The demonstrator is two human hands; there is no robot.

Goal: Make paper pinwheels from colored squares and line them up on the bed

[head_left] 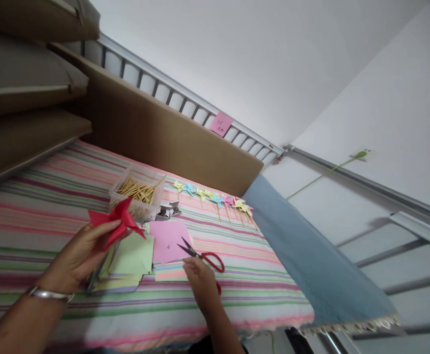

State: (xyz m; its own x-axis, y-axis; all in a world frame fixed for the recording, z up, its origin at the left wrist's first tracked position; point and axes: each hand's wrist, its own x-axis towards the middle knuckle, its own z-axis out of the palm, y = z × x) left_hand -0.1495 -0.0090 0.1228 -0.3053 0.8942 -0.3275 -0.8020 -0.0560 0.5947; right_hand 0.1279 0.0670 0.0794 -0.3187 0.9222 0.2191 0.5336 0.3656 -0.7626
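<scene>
A red paper pinwheel (121, 220) is pinched in my left hand (85, 253), raised above the paper stack. My right hand (202, 282) hovers over red-handled scissors (212, 259), with its fingers drawn together. Whatever those fingers hold, if anything, is too small or hidden to make out. The scissors' blades point up and left over a pink paper sheet (168, 241), and one handle loop is partly covered by my hand. Between my hands lie pale green paper squares (134, 254) and a fanned pile of multicoloured sheets (170, 272).
Behind the papers, a clear plastic box (156, 204) holds many wooden sticks (137, 191). Small metallic-looking pieces (168, 210) lie beside it. Several finished pinwheels (217, 199) line the far edge of the striped cloth (237, 275). A brown board (170, 132) stands behind.
</scene>
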